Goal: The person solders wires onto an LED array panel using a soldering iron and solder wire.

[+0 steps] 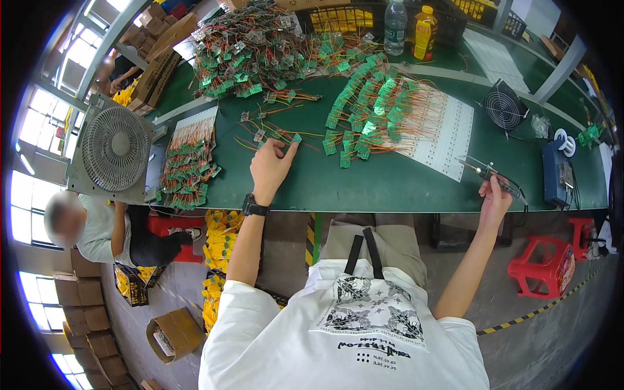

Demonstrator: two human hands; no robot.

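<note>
My left hand point(272, 168) is low over the green table, its thumb and fingers apart. At its thumb tip is a small green circuit board point(297, 138) with thin wires; I see no firm grip on it. Just beyond the fingers lies a small silvery square piece point(259, 136) with red and yellow wires. Between the fingers of my right hand point(496, 198) is a soldering iron point(492, 175), its tip pointing left over the edge of a white perforated board point(448, 140). Rows of green circuit boards point(364, 110) with orange wires lie partly across that board.
A large heap of wired boards point(250, 49) stands at the back left. More wired boards point(188, 162) sit beside a grey fan point(117, 149). A black fan point(504, 107), solder spool point(564, 143) and blue box point(557, 174) are at right. Bottles point(424, 34) stand behind; a person point(97, 224) sits left.
</note>
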